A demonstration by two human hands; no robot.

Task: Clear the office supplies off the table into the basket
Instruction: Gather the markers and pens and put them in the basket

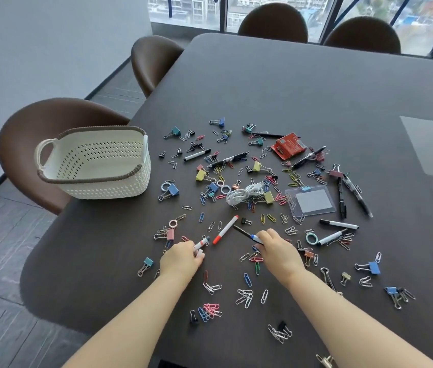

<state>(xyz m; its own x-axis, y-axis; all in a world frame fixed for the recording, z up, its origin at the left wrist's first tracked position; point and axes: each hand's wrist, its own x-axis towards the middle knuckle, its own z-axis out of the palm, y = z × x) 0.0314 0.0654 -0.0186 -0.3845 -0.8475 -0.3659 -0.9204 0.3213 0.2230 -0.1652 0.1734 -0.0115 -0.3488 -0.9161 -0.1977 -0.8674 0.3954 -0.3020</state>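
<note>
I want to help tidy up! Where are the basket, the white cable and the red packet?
basket (109, 188): head view, on its near white wall.
white cable (242, 194): head view, middle of the coiled bundle.
red packet (288, 146): head view, centre of its flat face.

Left grip (181, 257) covers the marker's (201, 241) back end. Right grip (279, 251) hides the near end of the black pen (243, 232). Metal clip (324, 361) cut by bottom edge. Red packet (288, 145) print too small to read. Desk (289, 88) runs off right.
</note>
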